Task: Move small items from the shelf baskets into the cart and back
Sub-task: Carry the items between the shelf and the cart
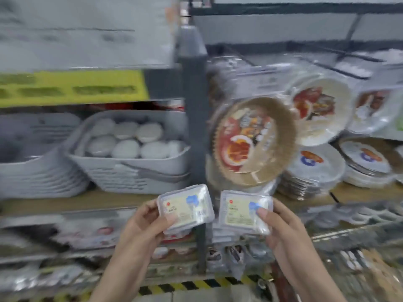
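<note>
Head view: blurred by motion, facing store shelving; both hands are raised in front of the grey upright post [194, 127].
Left hand [144, 223]: its grip is closed around the left clear box [185, 209], thumb on the lid, fingers underneath.
Right hand [281, 223]: grasps the right clear box [245, 211], thumb pressed on the blue patch of its label, fingers behind.
Where the items are: both boxes are held in the air, side by side and just apart, in front of the wooden shelf [65, 203]; no cart shows in this picture.
Nearest basket: a grey basket [135, 171] on that shelf, left of the post, holds round white-lidded pieces.
Handling: the boxes look like thin, stiff clear plastic with snap lids, probably light and a little slick; a squeeze across the short edges, as now, should hold better than pressure on the flat lid, which could flex or pop.
Labels: each box carries a pale paper insert with a small red square mark and a blue patch; the print is too blurred to read.
Other goods: wrapped round trays [253, 140] with food pictures lean on the right; their writing is unreadable too.
</note>
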The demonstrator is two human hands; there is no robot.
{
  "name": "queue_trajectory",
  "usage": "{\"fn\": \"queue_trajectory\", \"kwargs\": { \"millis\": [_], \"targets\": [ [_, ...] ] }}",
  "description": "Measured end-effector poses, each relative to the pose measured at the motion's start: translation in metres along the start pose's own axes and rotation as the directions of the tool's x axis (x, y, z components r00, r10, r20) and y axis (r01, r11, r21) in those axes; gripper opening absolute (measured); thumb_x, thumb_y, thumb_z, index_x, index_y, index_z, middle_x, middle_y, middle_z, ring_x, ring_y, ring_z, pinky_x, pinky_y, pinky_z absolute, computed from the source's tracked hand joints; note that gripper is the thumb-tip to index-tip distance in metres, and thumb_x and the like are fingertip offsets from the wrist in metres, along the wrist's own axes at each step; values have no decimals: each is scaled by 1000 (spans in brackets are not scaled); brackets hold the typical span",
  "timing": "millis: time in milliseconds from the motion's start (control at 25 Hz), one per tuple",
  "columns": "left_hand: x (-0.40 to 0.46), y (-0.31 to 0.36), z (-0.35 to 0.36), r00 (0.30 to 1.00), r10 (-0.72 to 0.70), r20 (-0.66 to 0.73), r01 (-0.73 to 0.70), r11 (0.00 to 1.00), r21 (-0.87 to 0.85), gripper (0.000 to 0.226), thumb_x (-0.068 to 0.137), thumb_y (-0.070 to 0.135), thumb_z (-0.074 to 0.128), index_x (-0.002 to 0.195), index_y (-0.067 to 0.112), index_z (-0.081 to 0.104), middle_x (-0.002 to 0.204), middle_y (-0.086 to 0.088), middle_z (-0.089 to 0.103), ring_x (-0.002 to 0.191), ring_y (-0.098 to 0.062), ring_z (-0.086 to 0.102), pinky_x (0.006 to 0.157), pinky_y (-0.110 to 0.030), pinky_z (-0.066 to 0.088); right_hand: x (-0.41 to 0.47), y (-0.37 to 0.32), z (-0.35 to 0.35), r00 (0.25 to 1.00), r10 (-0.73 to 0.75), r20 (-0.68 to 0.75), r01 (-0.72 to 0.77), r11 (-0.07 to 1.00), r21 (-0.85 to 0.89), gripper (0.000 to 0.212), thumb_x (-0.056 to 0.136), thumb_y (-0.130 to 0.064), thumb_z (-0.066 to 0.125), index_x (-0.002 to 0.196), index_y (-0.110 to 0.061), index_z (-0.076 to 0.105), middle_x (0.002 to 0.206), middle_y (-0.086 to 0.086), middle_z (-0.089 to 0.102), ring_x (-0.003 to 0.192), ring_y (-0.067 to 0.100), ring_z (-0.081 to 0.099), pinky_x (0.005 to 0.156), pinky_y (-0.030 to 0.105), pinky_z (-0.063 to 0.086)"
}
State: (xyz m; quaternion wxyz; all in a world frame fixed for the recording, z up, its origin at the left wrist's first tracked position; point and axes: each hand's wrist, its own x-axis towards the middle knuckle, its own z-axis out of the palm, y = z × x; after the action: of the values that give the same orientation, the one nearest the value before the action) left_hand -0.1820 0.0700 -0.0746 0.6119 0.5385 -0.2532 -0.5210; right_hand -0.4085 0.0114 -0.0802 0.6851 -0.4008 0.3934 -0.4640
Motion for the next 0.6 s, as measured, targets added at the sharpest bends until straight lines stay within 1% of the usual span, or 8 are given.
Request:
{"fn": "queue_trajectory", "kwargs": {
  "millis": [80, 160, 200, 320, 360, 440, 520, 600],
  "targets": [
    [-18, 23, -48, 997, 38, -64, -39, 999, -5, 91, 16, 44, 94, 95, 9, 64, 96, -11, 72, 83, -22, 70, 71, -35, 57, 0, 13, 51, 997, 5, 74, -4, 1000, -22, 69, 36, -50, 91, 92, -14, 74, 100, 14, 73, 90, 26, 71, 64, 27, 56],
    [-33, 40, -96, 991, 59, -122, -59, 998, 2, 85, 19, 35, 93, 94, 8, 63, 98, -16, 71, 82, -24, 69, 79, -43, 51, -1, 26, 96, 992, 16, 127, -12, 999, -33, 77, 35, -55, 90, 98, -13, 72, 105, 14, 72, 96, 29, 69, 70, 30, 58],
    [-40, 49, -118, 987, 67, -149, -67, 998, 1, 82, 21, 32, 90, 94, 7, 63, 98, -17, 70, 80, -24, 68, 79, -43, 51, -3, 32, 119, 987, 25, 158, -19, 999, -40, 80, 36, -56, 89, 100, -12, 71, 106, 14, 71, 98, 29, 68, 71, 31, 58],
    [-56, 69, -176, 972, 112, -207, -109, 994, 26, 94, 19, 38, 93, 101, 5, 61, 94, -11, 73, 81, -23, 70, 69, -36, 57, -5, 53, 179, 970, 51, 239, -41, 998, -46, 81, 36, -54, 89, 101, -11, 71, 107, 15, 71, 98, 30, 68, 67, 32, 58],
    [-59, 75, -192, 965, 122, -234, -122, 992, 18, 87, 28, 32, 94, 104, 4, 61, 93, -10, 73, 80, -22, 70, 67, -36, 57, -5, 59, 196, 963, 58, 263, -44, 997, -59, 79, 35, -54, 90, 100, -12, 71, 107, 14, 71, 98, 30, 68, 69, 33, 59],
    [-62, 86, -220, 944, 142, -298, -156, 987, -26, 56, 52, 10, 82, 103, 2, 59, 90, -11, 73, 75, -19, 70, 70, -38, 55, -3, 67, 227, 946, 64, 317, -40, 996, -82, 76, 34, -54, 90, 97, -16, 73, 105, 13, 72, 96, 28, 69, 70, 33, 59],
    [-62, 98, -240, 923, 158, -350, -186, 981, -47, 33, 66, 4, 65, 98, 3, 59, 86, -9, 73, 72, -16, 70, 71, -36, 54, 3, 72, 255, 930, 82, 357, -47, 993, -106, 68, 36, -48, 90, 95, -19, 74, 104, 12, 72, 95, 25, 69, 71, 29, 58],
    [-57, 107, -256, 904, 191, -383, -221, 975, -35, 27, 70, 2, 61, 97, 4, 60, 80, -5, 73, 71, -15, 70, 64, -29, 58, 14, 70, 278, 916, 74, 395, -29, 992, -119, 67, 38, -48, 89, 96, -19, 73, 106, 11, 72, 97, 24, 69, 76, 31, 57]
  ]
}}
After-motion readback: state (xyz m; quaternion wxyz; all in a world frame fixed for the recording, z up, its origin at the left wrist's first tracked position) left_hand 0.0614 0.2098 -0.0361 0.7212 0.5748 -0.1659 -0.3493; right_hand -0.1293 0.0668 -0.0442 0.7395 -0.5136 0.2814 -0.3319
